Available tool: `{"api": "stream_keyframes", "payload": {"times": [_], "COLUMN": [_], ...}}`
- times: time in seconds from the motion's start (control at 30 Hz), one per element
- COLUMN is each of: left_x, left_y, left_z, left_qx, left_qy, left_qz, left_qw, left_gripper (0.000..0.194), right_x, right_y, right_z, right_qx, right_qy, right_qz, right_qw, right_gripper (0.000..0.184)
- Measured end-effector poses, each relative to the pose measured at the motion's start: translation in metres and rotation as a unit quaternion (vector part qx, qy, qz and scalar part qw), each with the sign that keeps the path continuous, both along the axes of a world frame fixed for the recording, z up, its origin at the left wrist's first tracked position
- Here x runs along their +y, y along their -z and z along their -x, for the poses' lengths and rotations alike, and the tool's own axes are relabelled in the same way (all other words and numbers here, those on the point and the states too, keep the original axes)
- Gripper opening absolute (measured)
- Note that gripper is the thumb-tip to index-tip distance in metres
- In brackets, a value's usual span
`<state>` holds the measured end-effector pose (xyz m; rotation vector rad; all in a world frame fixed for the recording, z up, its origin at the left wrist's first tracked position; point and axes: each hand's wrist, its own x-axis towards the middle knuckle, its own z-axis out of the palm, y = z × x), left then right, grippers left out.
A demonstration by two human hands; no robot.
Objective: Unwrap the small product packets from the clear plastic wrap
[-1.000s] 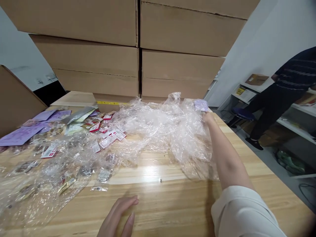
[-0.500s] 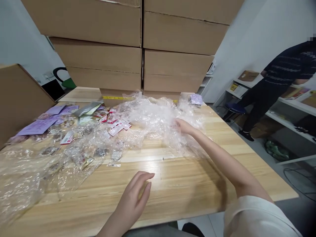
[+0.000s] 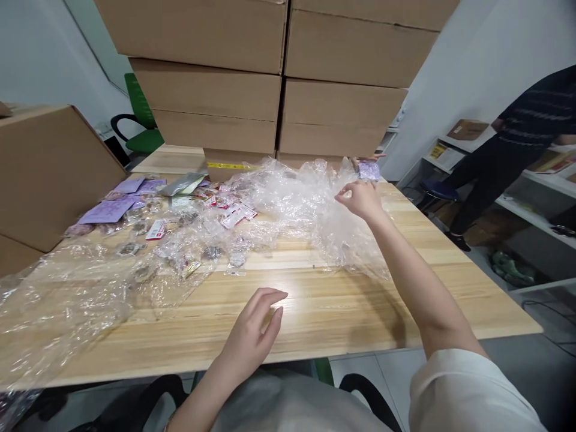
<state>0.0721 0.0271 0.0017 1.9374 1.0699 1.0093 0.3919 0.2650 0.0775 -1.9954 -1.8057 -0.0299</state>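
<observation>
My left hand (image 3: 256, 330) hovers over the near edge of the table (image 3: 306, 324), thumb and fingers apart with nothing between them. Farther out, my right hand (image 3: 362, 201) is over the right part of a heap of clear plastic bags (image 3: 288, 195). Its fingers are bent and the tips close together; whether a bit of the thin film is pinched there cannot be made out. Left of the heap lie small clear packets with red-and-white labels (image 3: 238, 215). Just beyond my right hand is a purple packet (image 3: 369, 170), with part of another person's hand (image 3: 377, 157) beside it.
Stacked cardboard boxes (image 3: 216, 90) rise behind the table, and another carton (image 3: 54, 174) stands at the left. Purple packets (image 3: 108, 210) lie near it. Crumpled clear film (image 3: 67, 306) covers the left front. A person (image 3: 531, 126) stands by shelves at the right.
My right hand has come up from the plastic heap and moved to the right. The view has shifted, and another person's fingers now show by the purple packet. My left hand stays open.
</observation>
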Motion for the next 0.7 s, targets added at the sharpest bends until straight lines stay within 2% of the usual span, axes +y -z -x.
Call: {"api": "stream_keyframes", "payload": {"times": [0.07, 0.1, 0.17, 0.23, 0.27, 0.3, 0.33, 0.37, 0.4, 0.43, 0.5, 0.6, 0.63, 0.67, 0.7], "left_x": [-0.002, -0.003, -0.004, -0.003, -0.002, 0.000, 0.001, 0.002, 0.004, 0.005, 0.009, 0.015, 0.018, 0.020, 0.022], "left_y": [0.002, 0.003, 0.007, 0.010, 0.012, 0.013, 0.013, 0.013, 0.012, 0.011, 0.008, 0.007, 0.008, 0.010, 0.011], "left_z": [0.004, 0.006, 0.010, 0.012, 0.014, 0.015, 0.016, 0.017, 0.019, 0.020, 0.021, 0.023, 0.024, 0.026, 0.028], "left_qx": [-0.009, -0.015, -0.032, -0.074, -0.109, -0.152, -0.201, -0.248, -0.287, -0.313, -0.329, -0.320, -0.322, -0.326, -0.332], "left_qy": [0.000, -0.002, -0.013, -0.028, -0.037, -0.044, -0.052, -0.062, -0.069, -0.076, -0.101, -0.156, -0.172, -0.183, -0.192], "left_qz": [0.010, 0.015, 0.035, 0.070, 0.089, 0.107, 0.120, 0.129, 0.140, 0.155, 0.210, 0.282, 0.287, 0.289, 0.287], "left_qw": [1.000, 1.000, 0.999, 0.994, 0.989, 0.982, 0.971, 0.958, 0.945, 0.934, 0.915, 0.891, 0.886, 0.882, 0.878], "left_gripper": [0.024, 0.024, 0.022, 0.022, 0.023, 0.029, 0.039, 0.053, 0.067, 0.078, 0.084, 0.065, 0.057, 0.052, 0.048], "right_x": [-0.001, -0.005, -0.021, -0.048, -0.065, -0.082, -0.100, -0.117, -0.133, -0.147, -0.168, -0.185, -0.186, -0.185, -0.182], "right_y": [-0.013, -0.020, -0.030, -0.030, -0.025, -0.016, -0.004, 0.010, 0.025, 0.039, 0.062, 0.077, 0.078, 0.077, 0.077], "right_z": [0.009, 0.015, 0.034, 0.062, 0.079, 0.096, 0.113, 0.129, 0.142, 0.154, 0.168, 0.169, 0.166, 0.161, 0.154], "right_qx": [0.021, 0.037, 0.065, 0.080, 0.077, 0.069, 0.053, 0.037, 0.027, 0.021, 0.022, 0.023, 0.026, 0.035, 0.050], "right_qy": [0.044, 0.062, 0.076, 0.021, -0.048, -0.147, -0.282, -0.406, -0.497, -0.552, -0.602, -0.620, -0.616, -0.596, -0.557], "right_qz": [-0.004, -0.041, -0.165, -0.266, -0.255, -0.217, -0.150, -0.080, -0.021, 0.011, 0.040, 0.056, 0.054, 0.042, 0.021], "right_qw": [0.999, 0.997, 0.981, 0.960, 0.963, 0.963, 0.946, 0.910, 0.867, 0.833, 0.797, 0.783, 0.786, 0.801, 0.829], "right_gripper": [0.023, 0.031, 0.046, 0.052, 0.049, 0.043, 0.035, 0.032, 0.032, 0.033, 0.035, 0.029, 0.025, 0.026, 0.032]}}
